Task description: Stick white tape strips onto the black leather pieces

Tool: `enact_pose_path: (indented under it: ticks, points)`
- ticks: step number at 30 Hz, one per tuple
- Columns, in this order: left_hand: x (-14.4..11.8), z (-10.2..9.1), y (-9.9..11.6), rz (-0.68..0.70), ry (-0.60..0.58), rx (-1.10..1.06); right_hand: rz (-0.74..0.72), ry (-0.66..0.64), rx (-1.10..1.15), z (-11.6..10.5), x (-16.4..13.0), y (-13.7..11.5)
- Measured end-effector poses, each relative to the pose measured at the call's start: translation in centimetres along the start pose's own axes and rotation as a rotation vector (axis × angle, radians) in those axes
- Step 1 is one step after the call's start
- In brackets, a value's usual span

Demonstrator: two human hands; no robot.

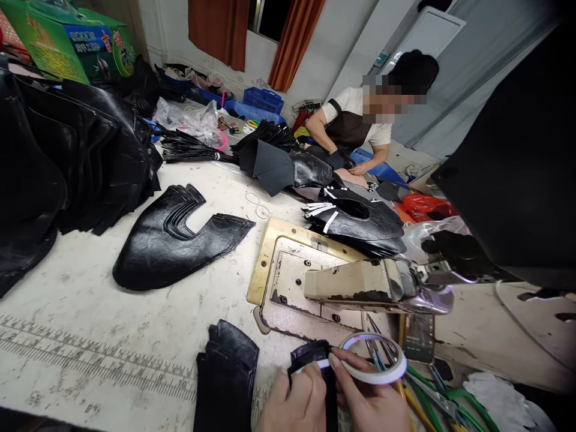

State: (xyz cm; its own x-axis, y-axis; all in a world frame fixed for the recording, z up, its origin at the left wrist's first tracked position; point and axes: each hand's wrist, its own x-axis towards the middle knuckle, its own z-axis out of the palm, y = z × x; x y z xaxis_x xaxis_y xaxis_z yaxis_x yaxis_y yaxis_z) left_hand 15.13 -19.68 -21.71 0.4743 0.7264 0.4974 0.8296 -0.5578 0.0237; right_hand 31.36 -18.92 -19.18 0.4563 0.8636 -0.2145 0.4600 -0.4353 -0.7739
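At the front edge of the table, my left hand (294,399) is closed with its fingers pressed on a small stack of black leather pieces (310,351). A short strip of white tape (323,363) lies across these pieces. My right hand (371,402) pinches the tape beside it, and the roll of white tape (391,377) rests against its fingers. Just left of my hands lies another stack of narrow black leather pieces (228,372). Both fingertips partly hide the tape's ends.
A sewing machine (348,282) stands ahead. Scissors (432,396) and other tools lie right. Curved leather pieces (166,258) lie left, near a printed ruler (90,357). White-taped pieces (373,222) sit behind the machine. A co-worker (355,123) works across the table.
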Motion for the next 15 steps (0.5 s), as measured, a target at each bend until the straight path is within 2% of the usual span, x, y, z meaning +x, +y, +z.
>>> enact_pose_path:
  ticks: [4,6,8,10,12,15]
  points:
    - [0.3,0.1,-0.2,0.009,0.039,-0.109,-0.311,0.026,-0.085,0.3,0.6,-0.1]
    - [0.9,-0.3,-0.3,-0.071,0.034,-0.219,-0.395,0.053,-0.032,0.5,0.0,-1.1]
    - [1.9,-1.0,-0.6,-0.172,0.017,-0.311,-0.455,0.091,-0.004,0.6,-1.2,-2.5]
    - [3.2,-1.6,-1.2,-0.176,0.007,-0.42,-0.516,0.104,0.024,0.6,-2.2,-3.7]
    - [4.4,-1.9,-1.9,-0.183,-0.105,-0.706,-0.54,0.119,0.033,0.5,-2.7,-4.4]
    - [5.6,-2.1,-3.1,-0.242,-0.165,-1.036,-0.518,0.142,0.078,-0.1,-2.9,-4.6]
